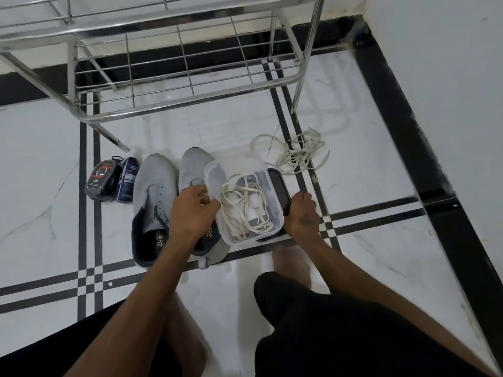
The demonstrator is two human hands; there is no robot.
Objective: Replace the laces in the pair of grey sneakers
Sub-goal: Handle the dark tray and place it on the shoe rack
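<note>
Head view, looking down at a white tiled floor crossed by black stripes. Far left, a dark round tin and a blue bottle lie side by side, touching, just beside the left grey sneaker. The right grey sneaker sits next to its twin, both with toes pointing away and eyelets bare. Left hand comes in over the right sneaker, fingers curled, thumb and fingers pinching the near-left rim of the clear plastic box. That box is tilted, and a loose tangle of white laces lies inside it. Right hand is on the box's right side, fingers curled down around a dark lid beneath the box. Further right, a second bundle of off-white laces lies on the floor across a black stripe, apart from the box. Behind everything stands a steel wire rack; a black skirting runs along the white wall at right.
</note>
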